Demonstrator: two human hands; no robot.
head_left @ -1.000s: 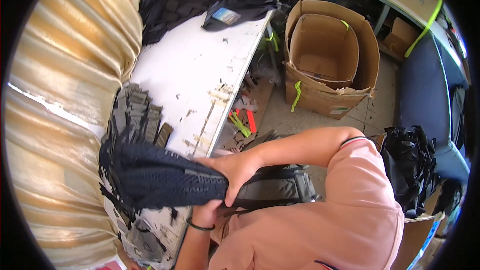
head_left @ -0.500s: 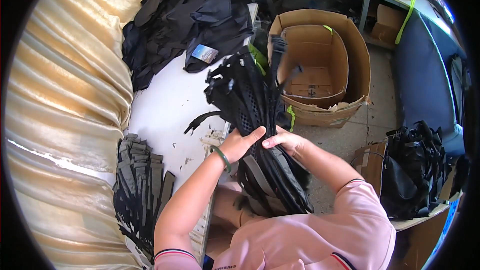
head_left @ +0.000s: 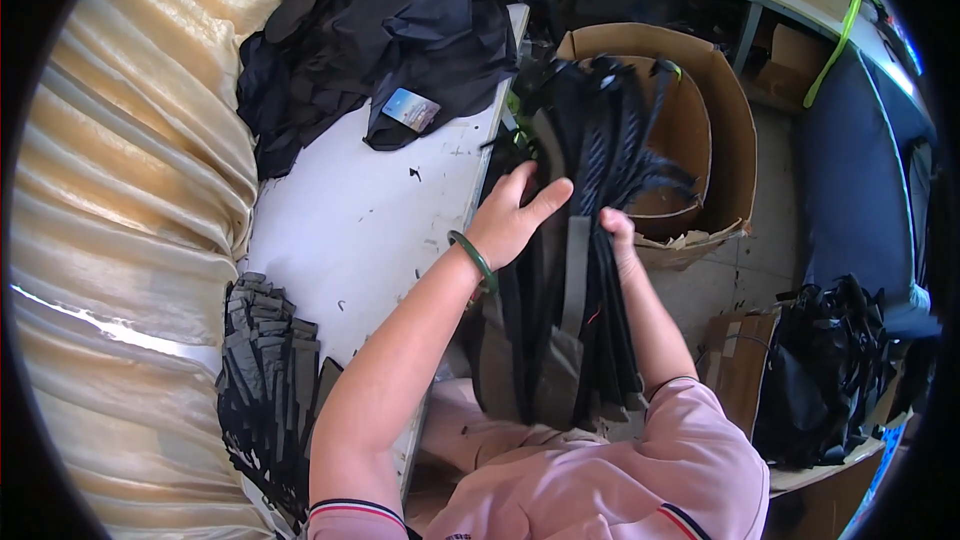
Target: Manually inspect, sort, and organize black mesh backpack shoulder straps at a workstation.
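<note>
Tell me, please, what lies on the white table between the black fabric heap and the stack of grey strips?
In the head view, that stretch of the white table between heap and strips is nearly bare: only small dark scraps.

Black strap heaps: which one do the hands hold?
The long bundle hanging off the table edge, between left hand and right hand; the stacked pile lies untouched on the table.

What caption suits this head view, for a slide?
Both hands hold a bundle of black straps beside a white table.
</note>
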